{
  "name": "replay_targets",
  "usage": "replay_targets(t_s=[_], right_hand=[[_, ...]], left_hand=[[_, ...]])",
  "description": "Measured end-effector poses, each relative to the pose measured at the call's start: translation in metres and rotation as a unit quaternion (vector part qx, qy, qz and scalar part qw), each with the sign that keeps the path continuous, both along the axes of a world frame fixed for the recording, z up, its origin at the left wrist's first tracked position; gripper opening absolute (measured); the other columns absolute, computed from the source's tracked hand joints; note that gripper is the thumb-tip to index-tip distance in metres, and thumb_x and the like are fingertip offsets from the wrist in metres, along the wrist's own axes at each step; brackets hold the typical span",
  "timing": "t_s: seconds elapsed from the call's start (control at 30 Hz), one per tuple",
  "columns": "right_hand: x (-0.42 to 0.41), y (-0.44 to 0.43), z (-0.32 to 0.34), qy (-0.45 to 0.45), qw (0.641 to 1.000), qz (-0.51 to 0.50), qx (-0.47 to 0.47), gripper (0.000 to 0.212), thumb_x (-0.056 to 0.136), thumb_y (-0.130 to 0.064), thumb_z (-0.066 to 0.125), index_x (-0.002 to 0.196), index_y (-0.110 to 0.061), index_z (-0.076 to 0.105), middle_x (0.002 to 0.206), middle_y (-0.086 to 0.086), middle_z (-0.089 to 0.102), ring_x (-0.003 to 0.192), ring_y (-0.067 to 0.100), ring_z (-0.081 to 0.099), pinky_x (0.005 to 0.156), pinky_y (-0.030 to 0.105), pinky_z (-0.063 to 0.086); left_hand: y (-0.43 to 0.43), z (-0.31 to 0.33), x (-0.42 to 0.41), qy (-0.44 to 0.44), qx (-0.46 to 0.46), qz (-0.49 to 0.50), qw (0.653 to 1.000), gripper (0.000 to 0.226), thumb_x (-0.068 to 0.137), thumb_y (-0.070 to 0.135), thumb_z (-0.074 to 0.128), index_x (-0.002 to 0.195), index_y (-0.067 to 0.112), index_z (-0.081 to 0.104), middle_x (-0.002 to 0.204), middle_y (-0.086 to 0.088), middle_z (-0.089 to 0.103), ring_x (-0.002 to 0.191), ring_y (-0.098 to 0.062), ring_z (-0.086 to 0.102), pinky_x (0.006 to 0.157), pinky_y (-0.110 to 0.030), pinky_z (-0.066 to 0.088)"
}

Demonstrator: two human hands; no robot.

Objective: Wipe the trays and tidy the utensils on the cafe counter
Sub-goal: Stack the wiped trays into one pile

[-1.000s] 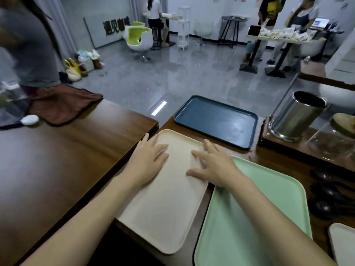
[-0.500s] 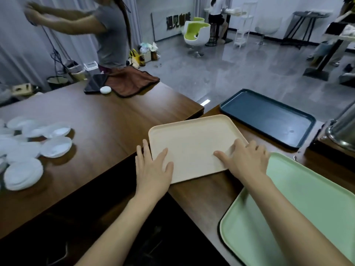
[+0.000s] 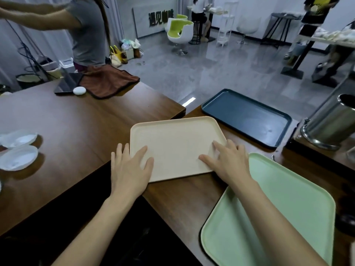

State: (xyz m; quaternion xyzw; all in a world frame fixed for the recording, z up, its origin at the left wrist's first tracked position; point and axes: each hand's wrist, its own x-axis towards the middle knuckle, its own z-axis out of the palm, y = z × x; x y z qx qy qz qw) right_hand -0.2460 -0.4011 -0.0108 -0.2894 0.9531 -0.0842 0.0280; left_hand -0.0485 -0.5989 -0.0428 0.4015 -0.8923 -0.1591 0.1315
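Centre of frame: cream tray (image 3: pixel 176 143) lies flat where the two sections of the wooden counter (image 3: pixel 76 121) meet. Your left hand (image 3: pixel 130 169) lies flat over its lower-left corner, fingers spread, the outer fingers off the rim. Your right hand (image 3: pixel 228 162) presses flat on its lower-right corner, fingers spread, thumb pointing inward. Neither hand curls round anything. Lower right: green tray (image 3: pixel 288 208), its near corner just beside the cream tray, under your right forearm. Right of centre, above: dark blue tray (image 3: pixel 247 116), close to the cream tray's far edge but apart from it. Right edge: steel canister (image 3: pixel 330 123), upright. Upper left: brown cloth (image 3: pixel 109 81) spread at the counter's far edge, a small white rounded object (image 3: pixel 79 90) beside it. Left edge: white shallow dishes (image 3: pixel 19 156).
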Motion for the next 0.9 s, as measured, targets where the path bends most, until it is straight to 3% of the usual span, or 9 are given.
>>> replay_targets(t_s=[0.17, 0.27, 0.4, 0.5, 0.57, 0.7, 0.8, 0.9], right_hand=[[0.005, -0.001, 0.005, -0.036, 0.997, -0.008, -0.063, 0.070, 0.085, -0.076, 0.050, 0.137, -0.030, 0.055, 0.137, 0.007, 0.047, 0.121, 0.032, 0.038, 0.101, 0.045, 0.034], [0.004, 0.000, 0.012, -0.029, 0.994, -0.025, -0.104, 0.066, 0.084, -0.073, 0.054, 0.132, -0.028, 0.057, 0.133, 0.005, 0.045, 0.115, 0.029, 0.036, 0.096, 0.041, 0.034], [-0.011, 0.005, 0.026, -0.004, 0.984, -0.086, -0.154, 0.059, 0.084, -0.072, 0.056, 0.120, -0.026, 0.063, 0.129, 0.006, 0.047, 0.105, 0.028, 0.035, 0.094, 0.038, 0.031], [-0.029, 0.015, 0.030, 0.008, 0.974, -0.163, -0.156, 0.062, 0.085, -0.075, 0.052, 0.120, -0.025, 0.063, 0.125, 0.008, 0.049, 0.110, 0.033, 0.040, 0.095, 0.040, 0.031], [-0.042, 0.024, 0.029, 0.013, 0.968, -0.205, -0.142, 0.062, 0.085, -0.077, 0.048, 0.120, -0.027, 0.062, 0.121, 0.008, 0.051, 0.108, 0.033, 0.040, 0.095, 0.042, 0.033], [-0.068, 0.039, 0.025, 0.013, 0.956, -0.267, -0.125, 0.058, 0.084, -0.079, 0.044, 0.110, -0.029, 0.059, 0.112, 0.005, 0.051, 0.102, 0.032, 0.040, 0.088, 0.043, 0.035], [-0.085, 0.042, 0.023, 0.013, 0.946, -0.298, -0.129, 0.055, 0.087, -0.075, 0.048, 0.112, -0.027, 0.061, 0.116, 0.007, 0.051, 0.105, 0.033, 0.040, 0.094, 0.043, 0.036], [-0.102, 0.041, 0.022, -0.005, 0.934, -0.327, -0.146, 0.052, 0.087, -0.074, 0.047, 0.097, -0.025, 0.057, 0.111, 0.005, 0.049, 0.105, 0.032, 0.040, 0.097, 0.045, 0.037]], left_hand=[[-0.020, 0.009, -0.008, 0.060, 0.057, -0.016, 0.996, 0.057, 0.097, 0.054, 0.041, 0.144, 0.026, 0.057, 0.161, -0.009, 0.035, 0.155, -0.031, 0.011, 0.127, -0.048, 0.007], [-0.033, 0.026, -0.026, 0.098, 0.072, -0.033, 0.992, 0.051, 0.100, 0.047, 0.052, 0.145, 0.024, 0.056, 0.164, -0.002, 0.029, 0.157, -0.024, 0.005, 0.123, -0.047, 0.019], [-0.049, 0.044, -0.074, 0.103, 0.077, -0.094, 0.987, 0.051, 0.099, 0.043, 0.056, 0.145, 0.023, 0.055, 0.162, 0.001, 0.031, 0.157, -0.023, 0.004, 0.120, -0.047, 0.023], [-0.053, 0.050, -0.123, 0.105, 0.084, -0.169, 0.976, 0.053, 0.098, 0.048, 0.053, 0.144, 0.022, 0.056, 0.153, -0.003, 0.038, 0.152, -0.028, 0.022, 0.118, -0.052, 0.031], [-0.050, 0.055, -0.158, 0.109, 0.086, -0.212, 0.967, 0.050, 0.100, 0.044, 0.053, 0.144, 0.020, 0.056, 0.147, -0.003, 0.041, 0.144, -0.026, 0.034, 0.115, -0.048, 0.035], [-0.041, 0.061, -0.223, 0.096, 0.098, -0.277, 0.951, 0.049, 0.102, 0.043, 0.050, 0.146, 0.022, 0.054, 0.150, 0.000, 0.041, 0.137, -0.023, 0.042, 0.112, -0.046, 0.038], [-0.040, 0.057, -0.261, 0.085, 0.109, -0.304, 0.943, 0.048, 0.102, 0.040, 0.051, 0.145, 0.020, 0.056, 0.148, -0.001, 0.044, 0.135, -0.023, 0.044, 0.112, -0.044, 0.038], [-0.041, 0.054, -0.294, 0.079, 0.122, -0.331, 0.933, 0.047, 0.101, 0.036, 0.054, 0.142, 0.016, 0.059, 0.148, -0.004, 0.045, 0.134, -0.026, 0.048, 0.114, -0.044, 0.039]])
